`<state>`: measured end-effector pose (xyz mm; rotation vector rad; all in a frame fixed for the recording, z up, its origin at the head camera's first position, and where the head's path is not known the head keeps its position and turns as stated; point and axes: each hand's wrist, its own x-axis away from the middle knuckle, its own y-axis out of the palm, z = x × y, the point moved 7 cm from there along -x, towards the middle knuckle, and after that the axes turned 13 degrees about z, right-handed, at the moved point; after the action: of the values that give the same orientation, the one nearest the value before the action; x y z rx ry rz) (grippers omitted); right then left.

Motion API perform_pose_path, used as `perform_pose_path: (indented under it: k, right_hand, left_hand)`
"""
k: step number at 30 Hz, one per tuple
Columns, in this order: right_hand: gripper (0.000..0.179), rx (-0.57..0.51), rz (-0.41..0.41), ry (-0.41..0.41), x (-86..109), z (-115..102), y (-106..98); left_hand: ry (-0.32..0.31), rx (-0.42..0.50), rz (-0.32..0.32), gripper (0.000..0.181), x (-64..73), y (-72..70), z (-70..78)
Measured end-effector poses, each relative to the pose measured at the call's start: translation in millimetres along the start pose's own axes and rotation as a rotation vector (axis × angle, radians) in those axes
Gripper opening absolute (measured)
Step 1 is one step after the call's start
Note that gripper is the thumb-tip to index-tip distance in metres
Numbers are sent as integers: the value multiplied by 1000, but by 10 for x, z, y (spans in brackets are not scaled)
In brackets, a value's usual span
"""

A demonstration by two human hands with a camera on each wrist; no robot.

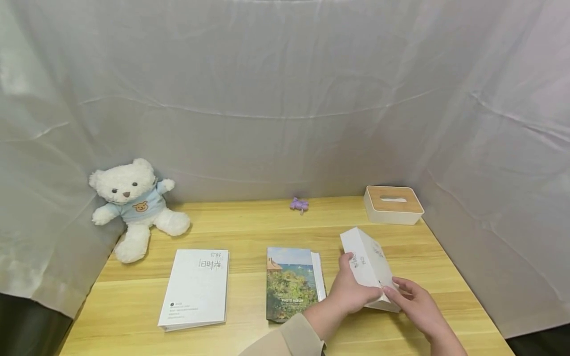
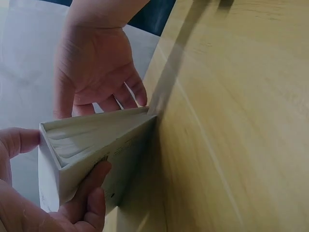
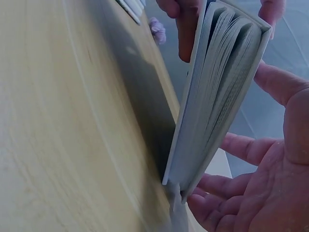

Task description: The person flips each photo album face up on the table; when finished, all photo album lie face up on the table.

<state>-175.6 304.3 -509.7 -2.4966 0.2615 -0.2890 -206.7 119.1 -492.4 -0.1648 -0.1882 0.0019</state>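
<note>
A white album (image 1: 376, 257) with dark lettering stands tilted on the table, its spine up and its cover edges down. My left hand (image 1: 349, 291) grips it by the spine end, thumb on one side and fingers on the other. Loose pages show between the covers (image 3: 217, 87) in the right wrist view. My right hand (image 1: 418, 306) touches the right-hand cover with extended thumb and fingers; in the left wrist view that hand (image 2: 99, 67) is behind the album. Left of them lies a photo album (image 1: 291, 287) with a painted seaside cover.
Another white album (image 1: 196, 287) lies flat at the left. A white teddy bear (image 1: 133, 207) in a blue top sits at the back left. A small purple toy (image 1: 299, 204) lies at the back middle, and a wood-topped tissue box (image 1: 394, 205) stands at the back right.
</note>
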Motion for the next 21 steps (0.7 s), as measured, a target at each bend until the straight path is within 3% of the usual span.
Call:
perform_pose_path:
  k: [10, 21]
  right_hand:
    - [81, 89, 19, -17, -31, 38, -54]
    - [92, 204, 55, -15, -60, 95, -124]
  left_hand:
    - [27, -39, -6, 109, 24, 32, -15]
    - [47, -191, -17, 94, 20, 76, -122]
